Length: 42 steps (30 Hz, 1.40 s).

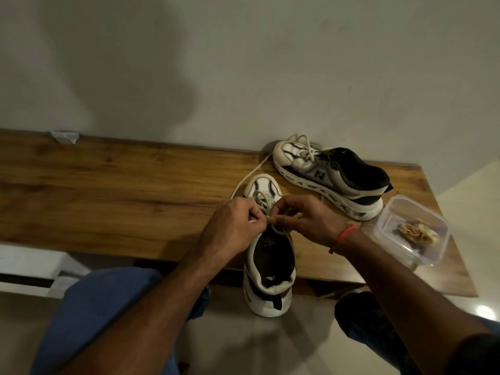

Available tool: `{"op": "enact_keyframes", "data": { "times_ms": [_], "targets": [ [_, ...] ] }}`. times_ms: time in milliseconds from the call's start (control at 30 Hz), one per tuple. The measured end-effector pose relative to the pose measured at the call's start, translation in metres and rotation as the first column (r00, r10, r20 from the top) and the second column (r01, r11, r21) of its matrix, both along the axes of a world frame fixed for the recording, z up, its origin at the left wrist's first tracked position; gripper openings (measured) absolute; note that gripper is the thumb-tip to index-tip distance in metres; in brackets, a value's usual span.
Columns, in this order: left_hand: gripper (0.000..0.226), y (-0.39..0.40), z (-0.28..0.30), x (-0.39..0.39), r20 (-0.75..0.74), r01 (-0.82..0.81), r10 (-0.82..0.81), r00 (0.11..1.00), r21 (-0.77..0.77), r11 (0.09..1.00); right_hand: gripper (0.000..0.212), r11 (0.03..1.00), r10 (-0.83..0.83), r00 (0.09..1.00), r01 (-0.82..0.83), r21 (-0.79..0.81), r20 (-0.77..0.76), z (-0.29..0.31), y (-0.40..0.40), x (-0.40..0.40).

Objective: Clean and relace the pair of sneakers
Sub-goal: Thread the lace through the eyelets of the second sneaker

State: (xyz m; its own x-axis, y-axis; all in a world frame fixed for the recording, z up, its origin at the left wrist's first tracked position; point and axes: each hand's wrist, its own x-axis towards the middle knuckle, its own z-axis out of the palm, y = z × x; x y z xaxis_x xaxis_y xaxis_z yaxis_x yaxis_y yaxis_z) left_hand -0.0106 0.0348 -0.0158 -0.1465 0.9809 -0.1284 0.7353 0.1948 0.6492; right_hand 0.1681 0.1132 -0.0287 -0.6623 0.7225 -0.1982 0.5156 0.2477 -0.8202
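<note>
A white and black sneaker (270, 266) lies toe-away on the wooden table (108, 190), its heel hanging over the front edge. Over its lace area my left hand (230, 228) and my right hand (311, 220) meet, each pinching the cream shoelace (261, 201) between thumb and fingertips. A loose stretch of lace trails off past the toe toward the back. The second sneaker (332, 180) lies on its side near the wall, with its laces loosely bunched on top.
A clear plastic container (411, 228) with a crumpled cloth inside sits at the table's right front corner. A wall rises right behind the table. A bit of tape or paper (65, 137) lies at the back left. My knees are below the table edge.
</note>
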Motion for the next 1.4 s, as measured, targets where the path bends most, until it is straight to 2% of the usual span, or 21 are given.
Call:
{"op": "enact_keyframes", "data": {
  "times_ms": [200,333,400,500,667,767,933,1067,1233,1300,1400],
  "targets": [
    [0.004,-0.001,-0.008,0.005,-0.002,-0.037,0.038,0.999,0.037,0.999,0.011,0.988,-0.066,0.997,0.059,-0.14,-0.044,0.0,0.001,0.002],
    [0.008,0.004,0.003,-0.011,0.197,0.051,-0.028,0.98,-0.108,0.993,0.01,0.976,-0.097,0.993,0.082,-0.2,-0.064,0.002,0.003,0.003],
    [0.015,0.005,0.006,-0.016,0.237,0.097,-0.062,0.97,-0.141,0.985,0.009,0.976,-0.1,0.993,0.086,-0.2,-0.061,0.003,0.003,0.003],
    [0.015,0.004,0.004,-0.013,0.257,0.073,-0.04,0.965,-0.12,0.99,0.008,0.976,-0.088,0.994,0.074,-0.205,-0.061,0.003,0.003,0.003],
    [0.011,0.003,-0.002,-0.006,0.24,-0.01,0.026,0.97,-0.066,0.998,0.011,0.981,-0.047,0.999,0.044,-0.189,-0.012,0.003,0.004,0.004],
    [0.016,0.003,-0.005,-0.004,0.214,-0.044,0.052,0.975,-0.043,0.998,0.013,0.98,-0.045,0.999,0.046,-0.193,0.011,0.003,0.002,0.002],
    [0.024,0.003,-0.01,-0.008,0.015,-0.038,0.039,0.999,-0.052,0.998,0.014,0.981,-0.041,0.997,0.052,-0.189,0.061,0.004,0.001,0.001],
    [0.021,0.007,-0.01,-0.015,0.073,-0.004,0.016,0.997,-0.164,0.986,0.011,0.968,-0.116,0.99,0.131,-0.212,0.085,0.001,0.001,0.0],
    [0.016,0.007,-0.01,-0.03,0.079,0.035,-0.014,0.997,-0.269,0.963,0.008,0.886,-0.307,0.95,0.31,-0.345,0.065,0.002,0.009,0.007],
    [0.022,0.008,-0.01,-0.032,0.097,0.025,0.003,0.995,-0.289,0.957,0.007,0.873,-0.346,0.933,0.359,-0.329,0.101,0.002,0.014,0.011],
    [0.039,0.008,-0.009,-0.028,0.188,0.04,0.022,0.982,-0.321,0.946,0.006,0.883,-0.378,0.906,0.414,-0.222,0.189,0.0,0.018,0.015]
  ]
}}
